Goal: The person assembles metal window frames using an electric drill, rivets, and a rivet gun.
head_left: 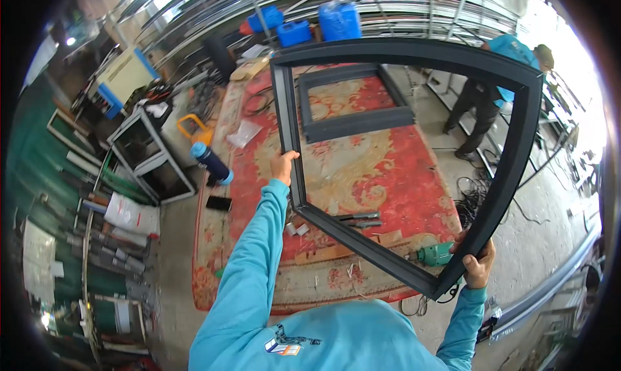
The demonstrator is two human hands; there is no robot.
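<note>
A dark grey rectangular window frame [402, 49] is held up in front of me, tilted, above the carpet-covered table [259, 241]. My left hand [283, 166] is closed round its left side bar. Low on the right side bar, close to the bottom corner, my right hand [477, 265] grips it too. Through the opening I see a second dark frame [359, 126] lying flat on the far part of the table. Pliers-like tools [359, 219] and a green power drill [435, 254] lie on the near part, the drill partly hidden behind the held frame.
A blue bottle [212, 164], a black phone [218, 203] and a plastic bag [244, 133] are at the table's left. Another person [482, 99] in a blue shirt bends over at the right. Cables [473, 193] lie on the floor there. Blue jugs [339, 20] stand at the back.
</note>
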